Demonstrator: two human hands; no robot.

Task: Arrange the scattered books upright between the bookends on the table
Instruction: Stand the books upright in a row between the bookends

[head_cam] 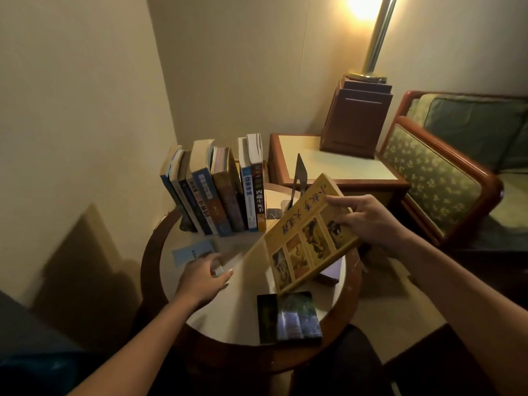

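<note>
Near edge of table (pixel 352 284): dark book (pixel 288 318) lying flat. My left hand (pixel 204 277) over flat blue book (pixel 194 251), blurred; can't tell if gripping. My right hand (pixel 368 224) grasps yellow book (pixel 305 238), tilted above table. Behind: row (pixel 217 192) upright, leaning left; bookend (pixel 298 178) right of it, gap between.

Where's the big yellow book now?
Head view, right of centre: the right hand holds the yellow book tilted over the round table, in front of the metal bookend.

Sitting room; armchair (pixel 428 181), lamp (pixel 378 38)
</note>
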